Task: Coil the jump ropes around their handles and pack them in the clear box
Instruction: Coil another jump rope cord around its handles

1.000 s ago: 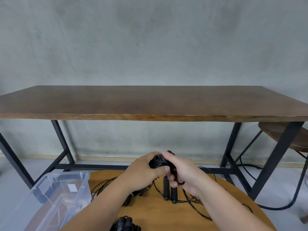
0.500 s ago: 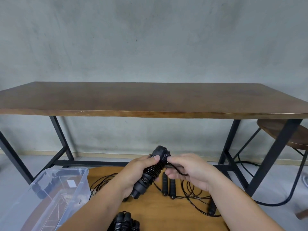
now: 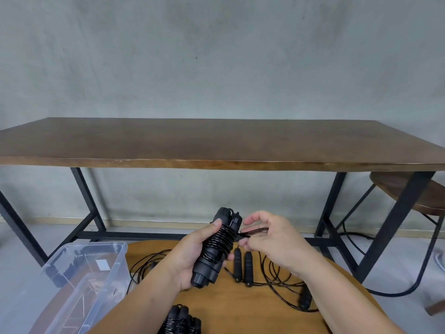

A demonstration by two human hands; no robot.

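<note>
- Above the round wooden surface, a pair of black jump rope handles is gripped by the left hand; the fingers are curled round the bundle and the thumb is pressed on the coils.
- Black rope is wound in several turns around the upper half of the handles, which are held tilted, top end away from the person.
- The free rope end is pinched by the fingers of the right hand, just beside the bundle; the remaining fingers are loosely curled.
- A second pair of handles is laid on the surface beyond the hands, side by side, with loose rope spread to the right of it.
- More loose rope is seen to the left, near the box.
- An already coiled bundle is placed at the near edge of the surface.
- The clear box is set at the left, beside the surface, lid off; its contents cannot be made out.
- A long wooden table on black legs is positioned behind, and a stool at the right.
</note>
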